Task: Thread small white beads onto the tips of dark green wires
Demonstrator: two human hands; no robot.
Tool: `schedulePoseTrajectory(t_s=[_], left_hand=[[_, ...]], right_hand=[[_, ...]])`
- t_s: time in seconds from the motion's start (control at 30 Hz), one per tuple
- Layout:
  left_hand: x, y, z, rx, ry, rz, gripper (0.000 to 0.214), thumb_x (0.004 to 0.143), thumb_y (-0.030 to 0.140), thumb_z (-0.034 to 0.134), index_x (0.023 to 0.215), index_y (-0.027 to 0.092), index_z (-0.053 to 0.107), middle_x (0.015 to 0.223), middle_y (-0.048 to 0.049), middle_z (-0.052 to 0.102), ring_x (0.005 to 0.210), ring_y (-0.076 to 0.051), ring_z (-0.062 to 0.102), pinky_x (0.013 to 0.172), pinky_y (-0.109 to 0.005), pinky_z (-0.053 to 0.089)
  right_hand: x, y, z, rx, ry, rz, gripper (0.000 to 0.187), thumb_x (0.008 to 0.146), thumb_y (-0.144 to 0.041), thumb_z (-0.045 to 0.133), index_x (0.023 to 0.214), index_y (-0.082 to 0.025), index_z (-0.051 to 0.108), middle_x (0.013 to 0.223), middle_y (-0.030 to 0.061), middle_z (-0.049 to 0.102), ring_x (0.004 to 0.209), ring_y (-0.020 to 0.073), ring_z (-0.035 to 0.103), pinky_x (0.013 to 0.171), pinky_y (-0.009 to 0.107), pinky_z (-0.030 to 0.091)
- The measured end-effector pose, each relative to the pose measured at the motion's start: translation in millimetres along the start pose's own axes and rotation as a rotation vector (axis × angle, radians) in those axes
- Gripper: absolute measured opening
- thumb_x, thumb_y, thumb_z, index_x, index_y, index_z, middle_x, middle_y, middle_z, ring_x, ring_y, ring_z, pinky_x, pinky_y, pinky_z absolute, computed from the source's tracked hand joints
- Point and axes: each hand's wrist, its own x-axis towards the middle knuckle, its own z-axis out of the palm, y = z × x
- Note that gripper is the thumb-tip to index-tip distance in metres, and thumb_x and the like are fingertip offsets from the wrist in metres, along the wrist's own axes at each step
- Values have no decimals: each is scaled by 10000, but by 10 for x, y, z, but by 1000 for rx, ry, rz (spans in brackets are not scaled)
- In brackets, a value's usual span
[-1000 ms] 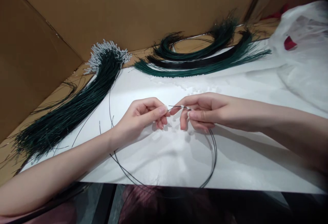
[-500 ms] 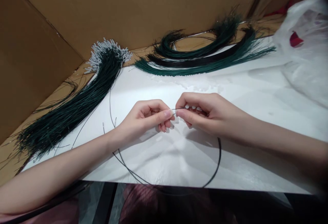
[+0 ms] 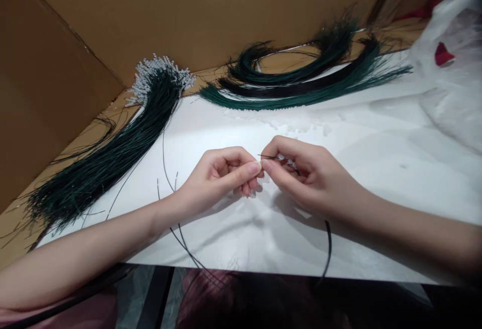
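My right hand (image 3: 312, 173) is closed in a pinch on thin dark wire (image 3: 330, 248) that carries a few small white beads (image 3: 286, 161) under the curled fingers. A fine wire end sticks out to the left, just above the fingertips. My left hand (image 3: 226, 173) is closed too, thumb against forefinger, its tips meeting those of my right hand; what it pinches, if anything, is hidden. Below my right hand the wire curves down past the table's front edge. More wire strands (image 3: 184, 243) pass beneath my left wrist.
A thick bundle of dark green wires (image 3: 124, 153) with white beaded tips (image 3: 160, 70) lies at the left. Curved green and black wire bundles (image 3: 301, 88) lie at the back, near scattered white bits (image 3: 301, 126). Plastic bag (image 3: 452, 98) at right; cardboard walls (image 3: 211, 12) behind.
My hands have come together until the fingertips touch. The wire that ran between both pinches now shows its end above my left fingertips. The wire loop below has dropped lower.
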Motion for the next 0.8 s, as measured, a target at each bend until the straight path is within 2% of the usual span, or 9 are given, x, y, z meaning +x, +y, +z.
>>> schedulePoseTrajectory(t_s=[0.2,0.57,0.8], left_hand=[[8,-16,53,-26,27,5,187,907,298,643,824,131,631,703,-3,648,602,-45,585,582,-132,469],[11,-46,44,-37,25,47,142,911,255,639,844,130,634,704,5,634,598,-38,573,568,-131,449],[16,-60,38,-24,31,60,165,915,274,638,844,126,635,706,9,638,600,-29,577,577,-119,460]], right_hand=[[-2,-32,38,9,46,8,138,955,-201,487,818,-190,505,625,-42,456,531,78,382,474,219,312],[6,-49,30,-48,54,-9,145,933,-149,493,793,-187,489,585,-65,375,489,58,316,432,215,256],[10,-16,63,8,78,-16,157,931,-154,490,775,-171,491,583,-70,374,479,39,311,419,195,256]])
